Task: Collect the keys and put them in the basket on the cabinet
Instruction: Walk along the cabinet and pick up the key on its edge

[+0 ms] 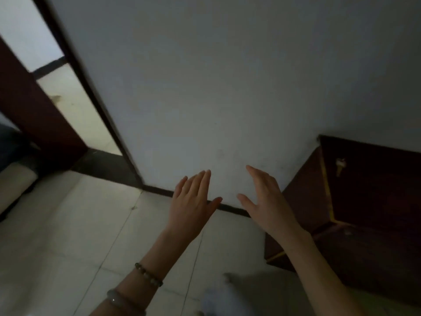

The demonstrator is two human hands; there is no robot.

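Observation:
A small brass key lies on top of the dark red-brown cabinet at the right. My left hand and my right hand are both raised in front of the white wall, fingers straight and apart, with nothing in either. My right hand is to the left of the cabinet, well short of the key. No basket is in view.
A plain white wall fills the middle. A doorway with a dark frame opens at the left, beside a dark red door. Pale floor tiles lie below. Something white and blurred is near my feet.

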